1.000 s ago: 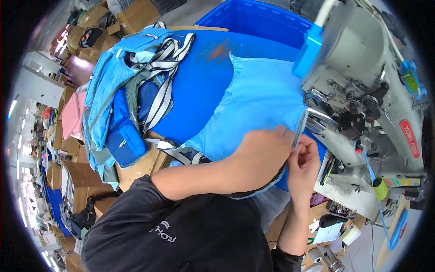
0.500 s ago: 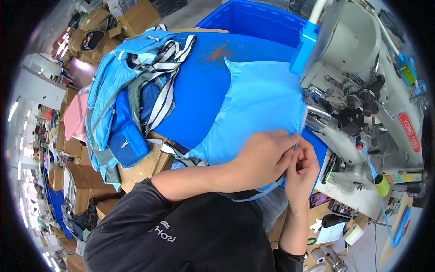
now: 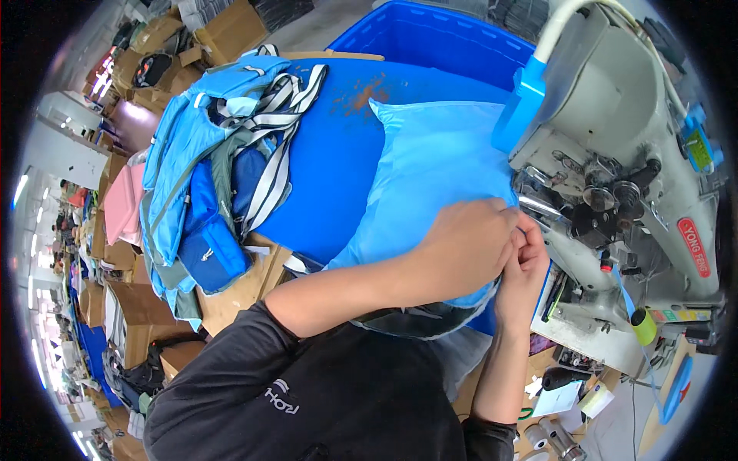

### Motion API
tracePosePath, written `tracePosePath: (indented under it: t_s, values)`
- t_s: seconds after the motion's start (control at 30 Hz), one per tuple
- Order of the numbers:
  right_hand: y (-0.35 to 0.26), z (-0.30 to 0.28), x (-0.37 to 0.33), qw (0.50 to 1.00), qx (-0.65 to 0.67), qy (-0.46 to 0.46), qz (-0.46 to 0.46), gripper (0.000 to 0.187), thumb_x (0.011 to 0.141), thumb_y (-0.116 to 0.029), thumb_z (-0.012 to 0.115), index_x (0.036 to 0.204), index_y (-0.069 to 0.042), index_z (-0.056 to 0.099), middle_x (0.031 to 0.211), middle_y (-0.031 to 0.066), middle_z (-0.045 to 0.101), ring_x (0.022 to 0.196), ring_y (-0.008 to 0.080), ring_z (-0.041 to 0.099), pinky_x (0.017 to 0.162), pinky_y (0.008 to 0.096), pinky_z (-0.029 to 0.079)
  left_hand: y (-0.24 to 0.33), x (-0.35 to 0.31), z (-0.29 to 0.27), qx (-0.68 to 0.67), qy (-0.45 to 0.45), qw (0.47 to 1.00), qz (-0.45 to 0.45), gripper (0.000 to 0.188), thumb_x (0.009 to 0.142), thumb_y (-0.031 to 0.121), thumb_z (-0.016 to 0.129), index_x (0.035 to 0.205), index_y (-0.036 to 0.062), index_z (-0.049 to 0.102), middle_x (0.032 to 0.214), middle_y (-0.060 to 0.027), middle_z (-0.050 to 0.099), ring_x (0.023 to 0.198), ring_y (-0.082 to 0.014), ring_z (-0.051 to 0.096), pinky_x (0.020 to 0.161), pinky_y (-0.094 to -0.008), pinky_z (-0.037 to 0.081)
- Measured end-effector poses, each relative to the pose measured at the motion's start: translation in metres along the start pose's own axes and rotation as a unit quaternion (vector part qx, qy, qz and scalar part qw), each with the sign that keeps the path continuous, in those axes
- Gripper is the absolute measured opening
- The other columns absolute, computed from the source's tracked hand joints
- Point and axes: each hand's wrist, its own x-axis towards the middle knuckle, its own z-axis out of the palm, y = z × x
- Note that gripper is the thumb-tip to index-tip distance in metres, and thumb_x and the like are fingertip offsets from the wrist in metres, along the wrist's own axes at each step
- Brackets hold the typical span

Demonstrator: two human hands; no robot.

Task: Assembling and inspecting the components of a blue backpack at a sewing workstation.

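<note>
The left hand point(image 3: 475, 240) and right hand point(image 3: 523, 273) meet at the right edge of the light blue cloth point(image 3: 438, 157), apparently pinching it, though their fingers hide the exact grip. The cloth lies over the blue table point(image 3: 327, 180), beside the sewing machine point(image 3: 607, 92). Good work here likely means keeping the edge even between the fingertips, without twisting it, and letting the table bear the cloth's weight.
</note>
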Motion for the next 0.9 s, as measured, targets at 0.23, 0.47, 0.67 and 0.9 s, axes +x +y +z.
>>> tracePosePath:
  t_s: [0.23, 0.47, 0.67, 0.9]
  values:
    - [-0.004, -0.006, 0.006, 0.999, -0.028, 0.001, 0.024, 0.021, 0.095, 0.002, 0.056, 0.116, 0.0, 0.059, 0.09, -0.0001, 0.063, 0.08, 0.0056, 0.056, 0.074, 0.0194, 0.045, -0.008, -0.002, 0.0, 0.011, -0.001, 1.0, 0.005, 0.023, 0.086, 0.01, 0.062, 0.106, -0.0011, 0.064, 0.087, -0.0161, 0.061, 0.077, -0.0347, 0.063, 0.064, -0.0433, 0.049]
    - [-0.016, -0.007, -0.026, 0.931, -0.34, 0.026, -0.132, 0.027, 0.081, 0.006, 0.064, 0.106, 0.0, 0.055, 0.091, 0.0109, 0.053, 0.081, 0.0204, 0.055, 0.073, 0.0305, 0.047, -0.008, -0.059, -0.003, -0.091, 0.03, 0.991, 0.096, 0.056, 0.079, 0.012, 0.07, 0.132, 0.0007, 0.055, 0.125, -0.0144, 0.055, 0.107, -0.0342, 0.057, 0.087, -0.0427, 0.048]
    - [-0.013, -0.007, -0.042, 0.829, -0.51, 0.105, -0.201, 0.016, 0.087, -0.002, 0.065, 0.102, 0.001, 0.062, 0.092, 0.0144, 0.05, 0.081, 0.0278, 0.057, 0.06, 0.0324, 0.045, -0.01, -0.065, 0.018, 0.115, 0.151, 0.965, 0.184, 0.048, 0.072, 0.01, 0.067, 0.118, -0.0025, 0.063, 0.124, -0.0152, 0.061, 0.095, -0.0283, 0.062, 0.078, -0.0404, 0.049]
    - [-0.013, -0.006, -0.053, 0.882, -0.437, 0.116, -0.129, 0.017, 0.088, -0.004, 0.067, 0.104, -0.001, 0.063, 0.072, 0.0115, 0.057, 0.055, 0.0213, 0.056, 0.052, 0.0319, 0.045, -0.022, -0.052, 0.019, 0.181, 0.181, 0.929, 0.266, 0.034, 0.075, 0.014, 0.067, 0.106, -0.0002, 0.068, 0.111, -0.0139, 0.068, 0.092, -0.0243, 0.063, 0.071, -0.0345, 0.048]
